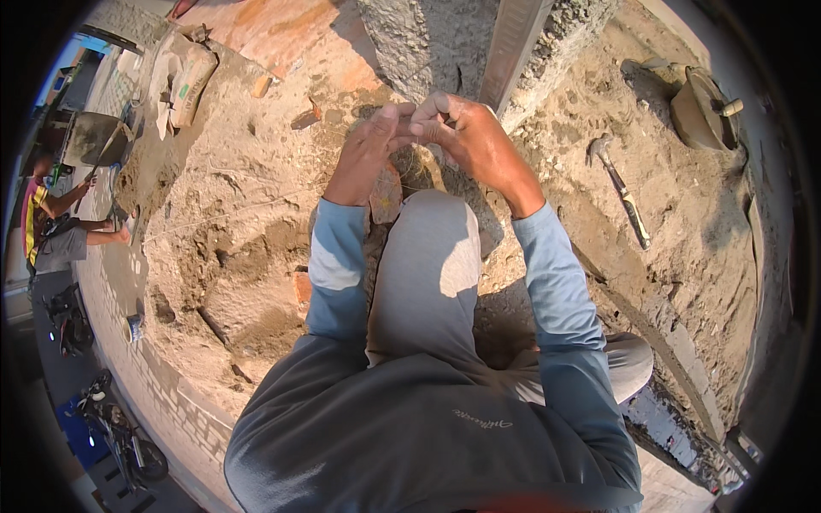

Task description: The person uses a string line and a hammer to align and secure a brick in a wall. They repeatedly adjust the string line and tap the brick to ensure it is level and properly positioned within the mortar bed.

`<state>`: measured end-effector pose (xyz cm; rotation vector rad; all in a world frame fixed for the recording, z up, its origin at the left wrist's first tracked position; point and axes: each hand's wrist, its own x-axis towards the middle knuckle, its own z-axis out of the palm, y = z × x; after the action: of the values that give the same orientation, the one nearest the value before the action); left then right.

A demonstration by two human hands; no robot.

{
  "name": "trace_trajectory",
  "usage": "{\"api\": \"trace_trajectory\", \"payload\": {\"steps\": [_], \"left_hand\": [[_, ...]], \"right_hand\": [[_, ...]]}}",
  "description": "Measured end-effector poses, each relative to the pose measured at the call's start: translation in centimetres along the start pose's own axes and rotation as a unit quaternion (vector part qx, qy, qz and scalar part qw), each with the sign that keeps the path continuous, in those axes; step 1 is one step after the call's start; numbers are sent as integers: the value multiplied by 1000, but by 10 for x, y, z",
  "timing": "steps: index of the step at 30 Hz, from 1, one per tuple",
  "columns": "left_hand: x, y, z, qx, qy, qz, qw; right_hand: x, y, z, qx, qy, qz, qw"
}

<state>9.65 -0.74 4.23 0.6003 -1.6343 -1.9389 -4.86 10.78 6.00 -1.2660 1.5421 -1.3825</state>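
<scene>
**Head view: both hands joined over a thin line above the raised knee**

Head view looks straight down on a crouching person; the left hand (366, 152) and right hand (469, 137) meet fingertip to fingertip just above the knee; the fingers (428, 109) are drawn together and pinching, apparently on a thin string (214, 218), though the strand itself is too fine to confirm inside the grip; a pale line runs away from below the fingers toward the left across the sandy mortar bed (256, 256), which suggests it is held taut for alignment; a brick (386, 195) stands directly beneath the fingers, against the knee, seemingly as an anchor for the line.

Beyond the fingertips a metal straightedge (511, 47) leans along a rough concrete column (419, 43); to the right of the fingers, well apart, a hammer (620, 190) lies flat on the sand, within reach; farther right sits a mortar pan (703, 109); far to the left another person (51, 227) works at a lower level.
</scene>
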Motion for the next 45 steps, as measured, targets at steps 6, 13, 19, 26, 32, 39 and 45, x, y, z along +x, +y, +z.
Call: {"api": "trace_trajectory", "payload": {"steps": [6,13,19,26,32,39,45], "left_hand": [[4,-13,-33,63,-43,-118,990],[9,6,-44,313,-104,0,944],[6,8,-41,382,-14,68,921],[5,2,-14,60,160,31,985],[2,-13,12,-6,150,-43,988],[2,-17,6,-124,114,-71,983],[6,-20,7,-94,109,-55,988]], "right_hand": [[-1,22,-8,-234,66,-78,967],[-5,44,-6,-244,14,-84,966],[4,40,-2,-191,30,-103,976],[5,23,10,-2,129,-11,992],[11,41,21,-146,192,-171,955],[1,48,25,-233,151,-125,953],[1,49,25,-221,196,-161,942]]}}
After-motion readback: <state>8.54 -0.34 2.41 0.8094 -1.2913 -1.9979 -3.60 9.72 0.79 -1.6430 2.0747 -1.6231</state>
